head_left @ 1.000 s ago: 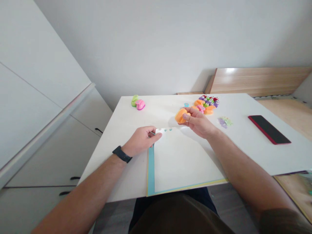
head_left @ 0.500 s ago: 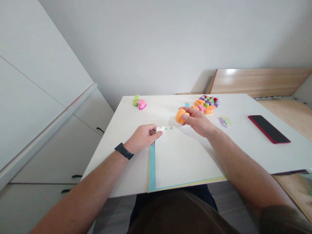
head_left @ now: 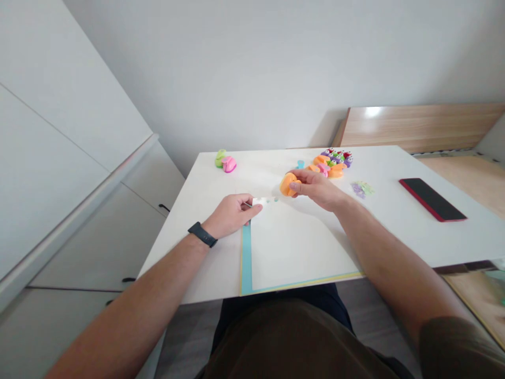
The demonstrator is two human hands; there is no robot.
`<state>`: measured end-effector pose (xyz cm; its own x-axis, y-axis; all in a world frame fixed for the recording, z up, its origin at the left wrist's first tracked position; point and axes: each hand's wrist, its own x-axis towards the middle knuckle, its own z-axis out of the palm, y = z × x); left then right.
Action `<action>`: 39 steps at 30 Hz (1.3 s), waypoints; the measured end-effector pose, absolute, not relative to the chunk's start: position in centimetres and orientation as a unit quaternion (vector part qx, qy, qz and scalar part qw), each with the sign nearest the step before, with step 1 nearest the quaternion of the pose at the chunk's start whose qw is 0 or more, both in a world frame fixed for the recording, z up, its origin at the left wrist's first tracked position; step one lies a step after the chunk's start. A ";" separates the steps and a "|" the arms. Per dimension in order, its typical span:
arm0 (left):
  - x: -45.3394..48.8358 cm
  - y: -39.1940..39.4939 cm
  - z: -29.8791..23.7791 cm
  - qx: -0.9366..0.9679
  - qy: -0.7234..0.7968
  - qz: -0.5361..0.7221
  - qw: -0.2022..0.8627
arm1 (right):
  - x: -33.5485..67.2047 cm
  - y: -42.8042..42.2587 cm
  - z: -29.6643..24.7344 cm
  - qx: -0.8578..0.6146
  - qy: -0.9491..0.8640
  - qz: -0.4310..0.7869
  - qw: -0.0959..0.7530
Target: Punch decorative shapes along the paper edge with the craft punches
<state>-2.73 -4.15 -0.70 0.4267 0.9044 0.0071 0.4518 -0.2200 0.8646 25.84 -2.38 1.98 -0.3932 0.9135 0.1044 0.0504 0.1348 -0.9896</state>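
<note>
My left hand (head_left: pixel 232 216) pinches the near edge of a white paper strip (head_left: pixel 261 202), which has small teal cut-out shapes along it. My right hand (head_left: pixel 315 189) grips an orange craft punch (head_left: pixel 288 185) between thumb and fingers, just above and to the right of the strip. Below both hands lies a white paper sheet (head_left: pixel 300 247) on a teal and yellow card backing (head_left: pixel 246 263). The punch's opening is hidden by my fingers.
Several colourful craft punches (head_left: pixel 333 164) stand in a cluster at the back of the white table (head_left: pixel 189 252). Pink and green punches (head_left: pixel 225 162) sit back left. Purple-green paper bits (head_left: pixel 362 189) and a red-edged phone (head_left: pixel 432 199) lie to the right. White cabinets stand left.
My view has tilted slightly, so the table sits higher in the frame. Both hands keep their hold, and the orange punch has shifted slightly left and closer to the paper strip.
</note>
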 end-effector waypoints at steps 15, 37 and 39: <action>-2.9 -4.1 -0.9 0.737 0.456 0.279 0.414 | 26.1 -2.1 1.3 -0.376 -0.692 0.509 0.349; -2.9 -3.8 -1.0 0.729 0.466 0.286 0.412 | 25.8 -2.6 1.7 -0.408 -0.691 0.522 0.287; -3.0 -3.8 -1.1 0.728 0.466 0.286 0.413 | 25.8 -2.6 1.8 -0.410 -0.692 0.520 0.288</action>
